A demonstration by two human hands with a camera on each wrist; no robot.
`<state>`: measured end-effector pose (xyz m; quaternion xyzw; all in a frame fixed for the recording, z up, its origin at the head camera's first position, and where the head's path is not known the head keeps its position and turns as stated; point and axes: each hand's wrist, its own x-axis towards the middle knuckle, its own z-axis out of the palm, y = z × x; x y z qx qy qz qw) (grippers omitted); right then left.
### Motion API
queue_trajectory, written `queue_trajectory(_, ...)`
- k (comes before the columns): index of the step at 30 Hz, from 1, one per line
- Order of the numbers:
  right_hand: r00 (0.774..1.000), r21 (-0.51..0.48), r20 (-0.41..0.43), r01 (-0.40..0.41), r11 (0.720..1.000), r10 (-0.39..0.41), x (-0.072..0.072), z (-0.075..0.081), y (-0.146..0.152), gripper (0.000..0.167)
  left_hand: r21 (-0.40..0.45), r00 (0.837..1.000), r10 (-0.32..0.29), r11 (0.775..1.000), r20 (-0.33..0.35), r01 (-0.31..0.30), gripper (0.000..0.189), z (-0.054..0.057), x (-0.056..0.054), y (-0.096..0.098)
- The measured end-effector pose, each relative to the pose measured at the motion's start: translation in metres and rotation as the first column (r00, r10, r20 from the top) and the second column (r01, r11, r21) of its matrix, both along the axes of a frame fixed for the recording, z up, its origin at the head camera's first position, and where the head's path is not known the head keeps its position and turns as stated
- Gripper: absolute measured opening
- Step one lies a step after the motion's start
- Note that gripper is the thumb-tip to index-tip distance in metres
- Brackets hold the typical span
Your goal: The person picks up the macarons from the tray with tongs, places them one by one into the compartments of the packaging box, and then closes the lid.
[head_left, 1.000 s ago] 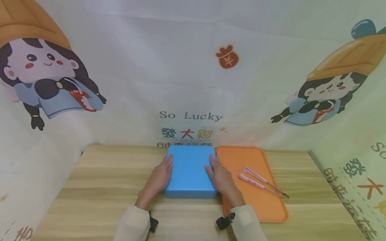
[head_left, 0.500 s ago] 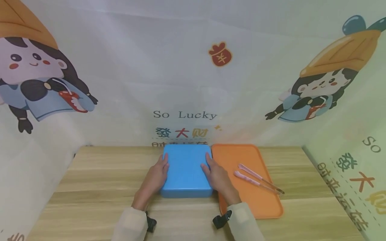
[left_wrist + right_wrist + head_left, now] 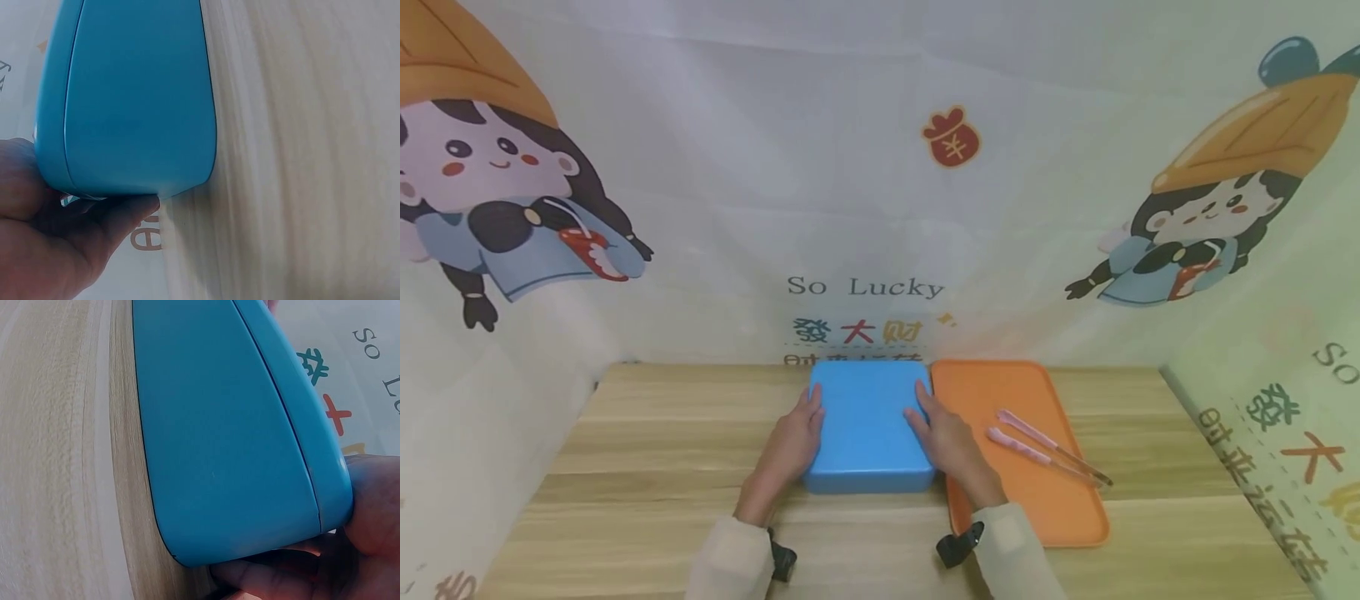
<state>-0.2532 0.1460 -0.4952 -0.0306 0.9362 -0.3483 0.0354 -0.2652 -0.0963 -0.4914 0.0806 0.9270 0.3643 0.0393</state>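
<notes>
A blue lidded box (image 3: 871,425) stands on the table at the back middle in the head view. My left hand (image 3: 793,440) grips its left side, thumb along the top edge. On the opposite side my right hand (image 3: 953,443) holds it the same way, its thumb over the lid's rim. A thin seam between lid and body runs along the blue box (image 3: 137,94) in the left wrist view. Fingers of the left hand (image 3: 56,244) reach down the side wall there. In the right wrist view the right hand (image 3: 369,531) wraps the box's near corner.
Right of the box lies an orange tray (image 3: 1030,508), partly under the right forearm. Tongs with pink patterned handles (image 3: 1024,446) lie across it, their metal tips past its right rim. A printed cloth (image 3: 737,208) hangs behind the wooden table (image 3: 685,433).
The head view has shifted slightly. Both hands keep their hold on the box, and box, tray and tongs stay in the same places relative to each other.
</notes>
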Motion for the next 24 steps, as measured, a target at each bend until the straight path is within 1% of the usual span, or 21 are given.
queue_trajectory(3,1.000,-0.003,0.000,0.004,1.000,-0.004,-0.001,0.001,0.000,0.064,0.020,1.000,0.002,1.000,-0.009,-0.002,0.052,0.001,0.001,0.000)
queue_trajectory(8,1.000,-0.007,0.015,-0.003,1.000,0.003,-0.001,0.000,0.000,0.065,0.030,1.000,0.001,1.000,-0.001,-0.001,0.052,0.000,0.000,-0.001)
queue_trajectory(13,1.000,0.021,0.007,-0.005,1.000,0.005,-0.004,0.000,0.002,0.064,0.042,1.000,-0.011,0.999,-0.010,0.012,0.052,-0.002,-0.004,0.000)
queue_trajectory(15,1.000,0.024,0.013,0.002,1.000,-0.002,-0.004,0.002,0.002,0.064,0.056,1.000,-0.012,0.998,-0.021,0.013,0.052,-0.002,-0.006,0.000)
queue_trajectory(18,1.000,0.016,0.017,0.005,1.000,-0.005,-0.004,0.005,0.003,0.064,0.084,1.000,-0.012,0.996,-0.019,0.013,0.052,-0.003,-0.009,-0.003)
queue_trajectory(22,1.000,-0.027,0.014,0.012,1.000,-0.012,-0.004,0.006,0.003,0.067,0.108,1.000,0.018,0.994,-0.024,-0.016,0.053,-0.003,-0.011,-0.010)
queue_trajectory(24,1.000,-0.038,-0.011,0.021,0.999,-0.021,-0.003,0.006,0.004,0.068,0.110,0.998,0.059,0.992,-0.039,-0.054,0.053,0.000,-0.012,-0.014)
